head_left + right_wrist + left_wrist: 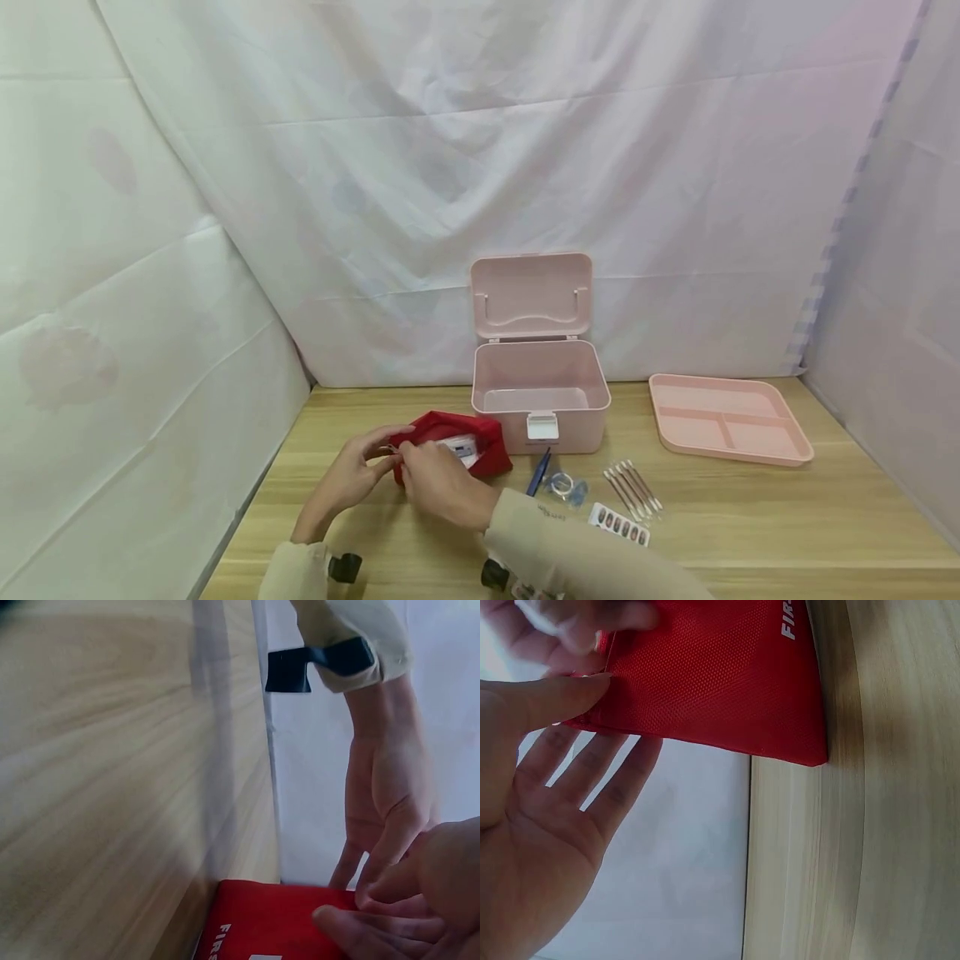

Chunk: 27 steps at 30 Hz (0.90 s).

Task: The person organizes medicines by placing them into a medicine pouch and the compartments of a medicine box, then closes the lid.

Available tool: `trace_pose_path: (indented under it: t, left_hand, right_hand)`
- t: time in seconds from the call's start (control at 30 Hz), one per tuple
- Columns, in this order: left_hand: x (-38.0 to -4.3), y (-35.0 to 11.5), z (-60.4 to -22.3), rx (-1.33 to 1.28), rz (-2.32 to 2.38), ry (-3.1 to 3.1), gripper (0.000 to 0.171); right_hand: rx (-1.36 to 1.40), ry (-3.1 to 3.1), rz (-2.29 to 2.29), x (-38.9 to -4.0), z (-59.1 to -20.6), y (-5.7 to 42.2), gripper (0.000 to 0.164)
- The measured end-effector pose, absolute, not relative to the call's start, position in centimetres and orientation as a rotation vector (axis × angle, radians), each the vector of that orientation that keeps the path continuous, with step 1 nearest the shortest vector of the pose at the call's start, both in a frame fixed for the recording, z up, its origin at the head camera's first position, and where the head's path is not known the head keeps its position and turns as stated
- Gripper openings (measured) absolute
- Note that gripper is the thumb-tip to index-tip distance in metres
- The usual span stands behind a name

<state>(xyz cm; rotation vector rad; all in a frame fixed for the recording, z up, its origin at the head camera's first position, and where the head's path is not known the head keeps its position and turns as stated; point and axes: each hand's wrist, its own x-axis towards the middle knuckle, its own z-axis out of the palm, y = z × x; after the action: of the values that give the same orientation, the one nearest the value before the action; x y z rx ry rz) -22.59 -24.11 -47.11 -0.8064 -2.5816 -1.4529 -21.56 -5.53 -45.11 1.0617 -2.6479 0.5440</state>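
A red first-aid pouch stands with its mouth spread at the front left of the pink box; white lettering shows on its front in both wrist views. Inside lies a white packaged item with a small dark window. My left hand pinches the pouch's left end, thumb on the front and fingers behind it, as the left wrist view shows. Across the front reaches my right hand, its thumb and curled fingers gripping the pouch's rim close to the left fingertips. The rim under the right fingers is partly hidden.
Behind stands a pink box, lid raised. A pink divided tray lies at right. Blue tweezers, a white ring-shaped roll, cotton swabs and a capsule blister pack lie near the right forearm. White cloth surrounds the table.
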Motion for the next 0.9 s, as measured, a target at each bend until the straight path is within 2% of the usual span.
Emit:
trace_pose_path:
  t: [0.3,0.63,0.9]
  left_hand:
    - [-22.7,-24.0,-47.1,-0.722,-1.436,-2.619,0.049]
    - [-23.1,-24.2,-47.4,-0.799,-1.458,-2.6,0.055]
    - [-23.0,-24.3,-47.4,-0.778,-1.418,-2.623,0.057]
  right_hand:
    - [0.891,-2.489,0.466,-22.3,-45.8,-6.7,0.015]
    - [0.859,-2.424,0.183,-22.7,-46.0,-7.7,0.014]
    - [0.908,-2.478,0.405,-22.8,-46.1,-7.6,0.013]
